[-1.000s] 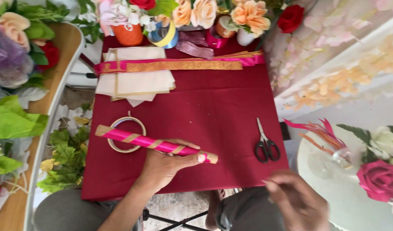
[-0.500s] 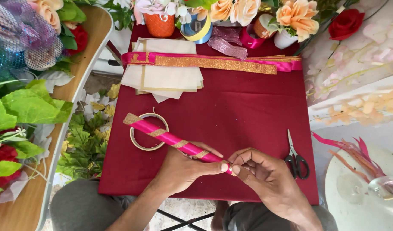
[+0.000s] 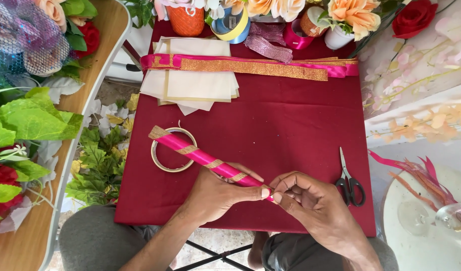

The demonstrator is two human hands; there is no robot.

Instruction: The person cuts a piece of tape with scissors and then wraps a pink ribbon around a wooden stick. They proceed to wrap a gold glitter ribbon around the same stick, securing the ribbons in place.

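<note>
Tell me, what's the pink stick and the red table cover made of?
The pink stick looks wrapped in shiny satin ribbon with glittery gold bands; its core is hidden. The red cover looks like matte woven cloth, with soft creases and no shine.

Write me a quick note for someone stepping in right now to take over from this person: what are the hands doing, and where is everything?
Left hand: closed around the near end of the pink stick, which is wrapped with a gold spiral band.
Right hand: fingertips pinching at that same end, touching the left fingertips.
Stick: lies slanted on the dark red cloth, its far end over a tape ring.
Scissors: on the cloth to the right, untouched.
Pink and gold ribbons and cream paper sheets: at the far side.
Done: spiral wrap shows along the visible length.
Left: the end under the fingers is hidden; I cannot tell if it is finished.
</note>
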